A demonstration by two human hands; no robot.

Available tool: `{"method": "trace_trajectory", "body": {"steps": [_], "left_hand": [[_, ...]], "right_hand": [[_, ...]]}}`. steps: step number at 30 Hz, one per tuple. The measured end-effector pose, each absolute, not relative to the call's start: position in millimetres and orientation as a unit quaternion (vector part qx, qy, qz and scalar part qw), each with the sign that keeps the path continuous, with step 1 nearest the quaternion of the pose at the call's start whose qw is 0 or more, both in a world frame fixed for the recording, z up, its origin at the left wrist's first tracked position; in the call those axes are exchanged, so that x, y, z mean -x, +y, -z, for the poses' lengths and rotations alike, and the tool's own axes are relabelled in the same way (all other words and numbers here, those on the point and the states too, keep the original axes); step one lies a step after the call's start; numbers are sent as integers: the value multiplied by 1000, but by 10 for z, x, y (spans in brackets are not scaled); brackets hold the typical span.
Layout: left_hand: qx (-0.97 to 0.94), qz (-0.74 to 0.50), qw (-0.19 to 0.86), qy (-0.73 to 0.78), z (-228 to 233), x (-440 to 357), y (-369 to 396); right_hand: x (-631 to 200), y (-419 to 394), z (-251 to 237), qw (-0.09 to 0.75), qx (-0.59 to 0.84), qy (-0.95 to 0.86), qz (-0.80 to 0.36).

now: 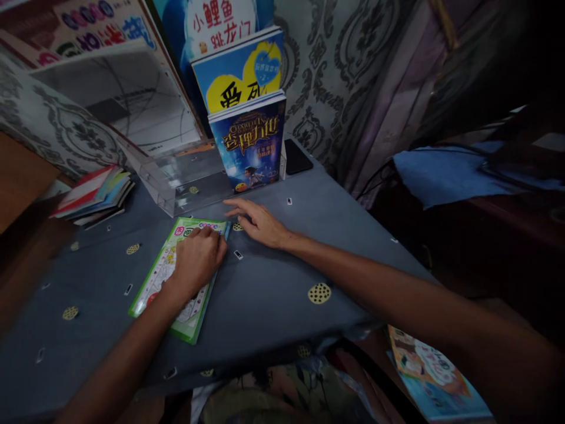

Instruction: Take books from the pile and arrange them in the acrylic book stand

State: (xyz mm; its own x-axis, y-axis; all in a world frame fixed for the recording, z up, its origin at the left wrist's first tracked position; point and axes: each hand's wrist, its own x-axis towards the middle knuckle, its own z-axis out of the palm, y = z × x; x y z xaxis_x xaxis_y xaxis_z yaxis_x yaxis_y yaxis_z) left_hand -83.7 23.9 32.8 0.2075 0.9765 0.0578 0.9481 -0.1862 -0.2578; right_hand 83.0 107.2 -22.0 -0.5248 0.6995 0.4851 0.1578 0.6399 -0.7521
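Observation:
A green-bordered book lies flat and slanted on the table. My left hand is on top of it, fingers bent and held together over its upper right part, with the fingertips hidden. A bluish edge shows along the book's right side; I cannot tell whether a second book is under it. Just right of the book's top corner is my right hand, open, its fingers stretched to the left and nothing in it. Behind that hand a dark blue book stands upright in a clear plastic book stand.
A blue and yellow book and a teal book rise behind. Larger books lean at the left, above a pile of thin booklets. A black phone-like slab lies by the wall. Another book is below the table edge.

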Motion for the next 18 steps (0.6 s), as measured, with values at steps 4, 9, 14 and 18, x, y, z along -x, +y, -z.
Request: {"method": "trace_trajectory", "body": {"steps": [4, 9, 14, 18], "left_hand": [[764, -66, 121, -630, -299, 813, 224], [787, -66, 102, -605, -323, 902, 228], [850, -36, -18, -525, -435, 1326, 61], [865, 0, -121, -486, -453, 1781, -302]], "right_hand": [[-817, 1037, 206, 342, 271, -860, -264], [-804, 1001, 176, 260, 301, -898, -190], [-792, 913, 108, 227, 310, -915, -125], [-739, 875, 116, 208, 296, -927, -102]]}}
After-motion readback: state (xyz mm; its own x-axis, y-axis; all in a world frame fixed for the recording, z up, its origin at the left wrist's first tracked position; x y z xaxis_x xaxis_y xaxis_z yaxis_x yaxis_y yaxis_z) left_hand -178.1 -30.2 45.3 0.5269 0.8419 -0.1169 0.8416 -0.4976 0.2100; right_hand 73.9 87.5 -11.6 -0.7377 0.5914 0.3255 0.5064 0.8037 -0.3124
